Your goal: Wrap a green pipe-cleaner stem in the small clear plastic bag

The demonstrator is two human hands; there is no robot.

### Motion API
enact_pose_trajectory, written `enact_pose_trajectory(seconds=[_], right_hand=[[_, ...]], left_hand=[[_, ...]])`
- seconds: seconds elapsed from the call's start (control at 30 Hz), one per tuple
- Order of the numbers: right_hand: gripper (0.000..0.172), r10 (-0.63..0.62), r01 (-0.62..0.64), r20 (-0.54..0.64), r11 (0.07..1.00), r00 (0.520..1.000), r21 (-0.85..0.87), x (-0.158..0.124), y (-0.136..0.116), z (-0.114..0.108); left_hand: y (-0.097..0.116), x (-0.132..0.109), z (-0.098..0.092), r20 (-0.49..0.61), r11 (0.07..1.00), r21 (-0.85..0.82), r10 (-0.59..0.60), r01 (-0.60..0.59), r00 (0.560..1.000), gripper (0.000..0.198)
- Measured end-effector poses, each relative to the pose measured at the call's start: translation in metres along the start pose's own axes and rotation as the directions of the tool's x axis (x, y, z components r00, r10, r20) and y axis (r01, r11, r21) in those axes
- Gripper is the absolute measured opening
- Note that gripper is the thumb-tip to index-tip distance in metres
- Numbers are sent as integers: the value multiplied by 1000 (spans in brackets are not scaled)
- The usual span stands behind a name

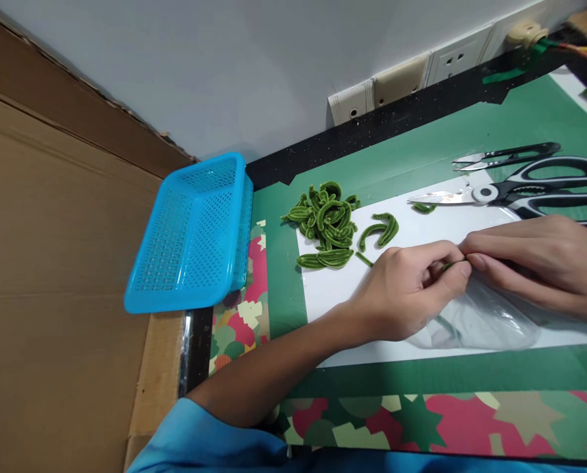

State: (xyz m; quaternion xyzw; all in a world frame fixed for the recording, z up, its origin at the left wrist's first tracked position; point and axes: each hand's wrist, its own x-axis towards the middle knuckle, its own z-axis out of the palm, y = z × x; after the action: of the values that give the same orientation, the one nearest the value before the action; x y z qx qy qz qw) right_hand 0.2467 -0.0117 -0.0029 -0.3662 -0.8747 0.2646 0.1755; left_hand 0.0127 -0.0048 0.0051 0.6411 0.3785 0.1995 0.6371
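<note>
Little of the green strip (451, 265) shows inside the left hand (404, 292).

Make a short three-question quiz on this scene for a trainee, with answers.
1. True or false: the blue perforated plastic basket stands left of the piled fuzzy green strips.
2. The slim black-handled thread snips lie: A, inside the basket; B, just beyond the black-and-grey-handled metal scissors.
3. Fill in: the small piece where the bare left hand meets the bare right hand is coloured ___.
Key: 1 true; 2 B; 3 green.
</note>
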Motion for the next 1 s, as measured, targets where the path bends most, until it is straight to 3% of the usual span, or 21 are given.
enact_pose_trajectory(seconds=[0.5, 0.67, 1.0], right_hand=[[33, -16, 16, 20, 999, 1000, -31, -2, 6, -1], [24, -124, 124, 23, 992, 992, -26, -2, 15, -1], [23, -140, 141, 20, 988, 990, -65, 0, 16, -2]], left_hand=[[2, 0, -1, 13, 1000, -5, -3, 3, 1000, 25], [0, 0, 0, 8, 1000, -17, 13, -12, 1000, 24], [-1, 1, 0, 7, 1000, -11, 15, -15, 1000, 26]])
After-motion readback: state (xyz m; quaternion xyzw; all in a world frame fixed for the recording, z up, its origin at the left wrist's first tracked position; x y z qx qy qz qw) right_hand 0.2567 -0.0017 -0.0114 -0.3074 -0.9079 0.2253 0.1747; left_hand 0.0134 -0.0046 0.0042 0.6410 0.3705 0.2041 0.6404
